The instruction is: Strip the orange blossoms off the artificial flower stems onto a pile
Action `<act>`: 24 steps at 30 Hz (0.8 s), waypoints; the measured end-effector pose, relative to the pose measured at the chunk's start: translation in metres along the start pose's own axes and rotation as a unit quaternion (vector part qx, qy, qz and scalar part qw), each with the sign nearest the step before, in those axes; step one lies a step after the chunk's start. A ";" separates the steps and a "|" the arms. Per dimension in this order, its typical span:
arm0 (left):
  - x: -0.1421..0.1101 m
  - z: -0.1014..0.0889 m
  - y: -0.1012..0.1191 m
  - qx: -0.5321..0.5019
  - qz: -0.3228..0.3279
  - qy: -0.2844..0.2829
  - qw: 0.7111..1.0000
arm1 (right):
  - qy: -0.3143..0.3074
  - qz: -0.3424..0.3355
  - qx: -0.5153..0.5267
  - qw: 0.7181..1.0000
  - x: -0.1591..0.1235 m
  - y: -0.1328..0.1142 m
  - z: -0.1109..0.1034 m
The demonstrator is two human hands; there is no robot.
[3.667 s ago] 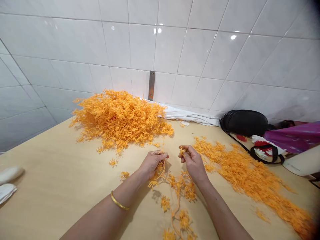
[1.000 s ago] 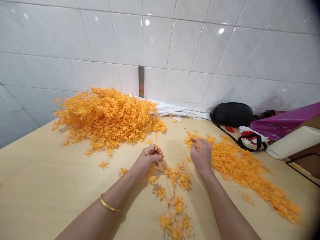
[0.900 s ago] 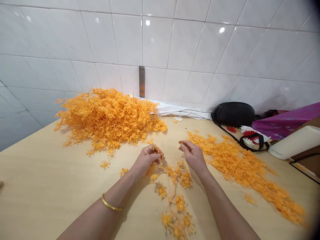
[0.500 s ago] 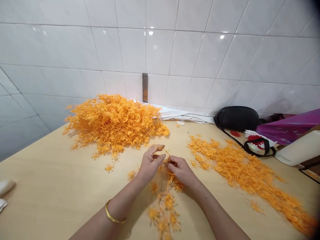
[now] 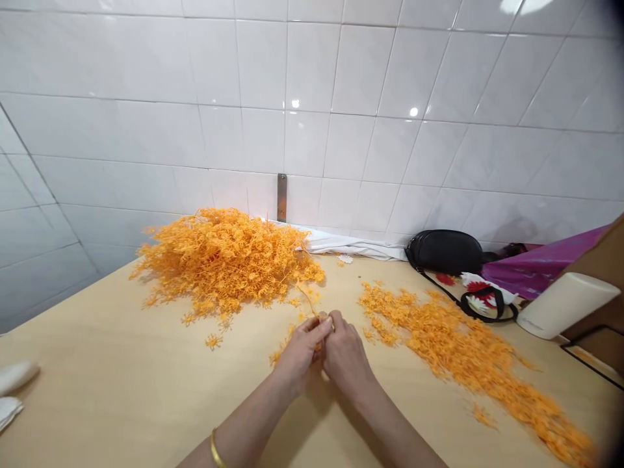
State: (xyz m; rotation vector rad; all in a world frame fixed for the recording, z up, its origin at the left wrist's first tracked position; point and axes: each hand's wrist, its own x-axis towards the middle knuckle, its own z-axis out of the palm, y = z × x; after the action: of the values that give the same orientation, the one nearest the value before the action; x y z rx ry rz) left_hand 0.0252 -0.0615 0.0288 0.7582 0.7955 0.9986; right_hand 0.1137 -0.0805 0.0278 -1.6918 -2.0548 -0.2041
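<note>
My left hand (image 5: 298, 351) and my right hand (image 5: 345, 356) meet at the middle of the table, fingertips pressed together. Both pinch an orange artificial flower stem (image 5: 307, 298), whose thin end rises above the thumbs toward the back. Some of its small spiky blossoms (image 5: 279, 353) show to the left of my left hand; the part between the fingers is hidden. Behind my hands to the left stands a large heap of orange artificial flowers (image 5: 229, 260). To the right a long spread of loose orange blossoms (image 5: 453, 341) runs toward the front corner.
A black bag (image 5: 444, 251) with a strap lies at the back right, near red and white flowers (image 5: 480, 292). A cream bottle (image 5: 565, 305) lies beside a purple cloth (image 5: 536, 266). White fabric (image 5: 351, 244) runs along the tiled wall. A white object (image 5: 17, 378) is at the left edge.
My hands have come together, and my left fingers have closed from a spread pose. The flower strand that hung toward me now extends away to the back. The camera view has tilted upward.
</note>
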 end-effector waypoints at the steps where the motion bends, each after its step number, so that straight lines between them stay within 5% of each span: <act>1: 0.004 -0.002 -0.002 -0.031 -0.015 0.022 0.999 | -0.012 -0.008 0.043 0.999 -0.004 -0.006 -0.001; 5: 0.017 -0.016 0.004 -0.090 -0.044 0.077 0.992 | -0.016 -0.051 0.265 0.963 -0.009 -0.009 -0.014; 10: 0.015 -0.027 0.019 -0.044 -0.048 -0.108 0.992 | 0.065 0.130 0.414 0.899 0.012 0.024 -0.024; 13: 0.016 -0.027 0.016 -0.048 -0.038 -0.209 0.976 | 0.002 0.225 0.547 0.807 0.021 0.036 -0.015; 17: 0.021 -0.028 0.005 -0.052 -0.044 -0.259 0.963 | -0.038 0.234 0.696 0.678 0.021 0.036 0.004; 19: 0.021 -0.029 0.003 -0.039 -0.063 -0.255 0.964 | -0.003 0.234 0.694 0.681 0.019 0.036 0.012; 24: 0.022 -0.034 0.015 0.007 -0.049 -0.139 0.989 | 0.086 0.191 0.554 0.806 0.018 0.044 0.022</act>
State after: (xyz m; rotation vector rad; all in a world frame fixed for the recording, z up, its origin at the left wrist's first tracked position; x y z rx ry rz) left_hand -0.0026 -0.0296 0.0195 0.8405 0.5922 0.7792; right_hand 0.1479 -0.0453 0.0085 -1.1632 -1.1690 0.8002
